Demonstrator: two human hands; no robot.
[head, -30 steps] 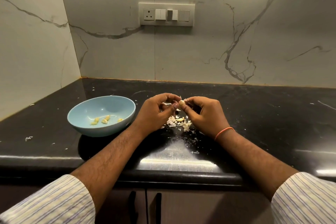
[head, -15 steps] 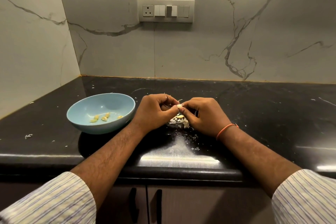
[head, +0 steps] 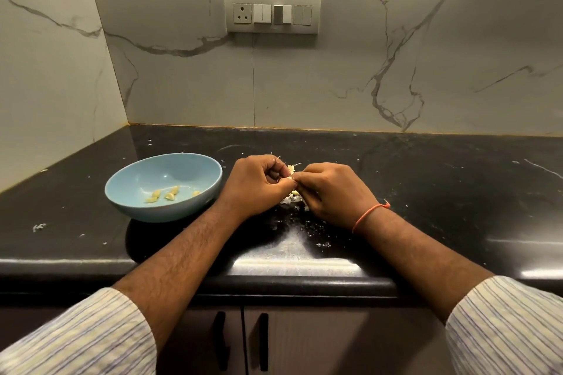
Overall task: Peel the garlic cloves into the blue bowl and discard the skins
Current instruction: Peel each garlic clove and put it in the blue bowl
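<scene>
A light blue bowl (head: 137, 204) sits on the black counter at the left, with several peeled yellow garlic cloves (head: 170, 194) inside. Just right of it my left hand (head: 259, 186) and my right hand (head: 333, 192) meet fingertip to fingertip. Both pinch one small pale garlic clove (head: 288, 179) between thumbs and fingers. Under the hands lies a small heap of white garlic skins (head: 289, 198), partly hidden, with an unpeeled clove (head: 291, 167) showing behind the fingers.
The black counter (head: 426, 186) runs to marble walls at the back and left, with skin flecks scattered on it. Its front edge lies close below my forearms, above cabinet doors. A switch plate (head: 272, 13) is on the back wall.
My hands have dropped slightly toward the skin heap and closed in tighter around the clove. The bowl has stayed put.
</scene>
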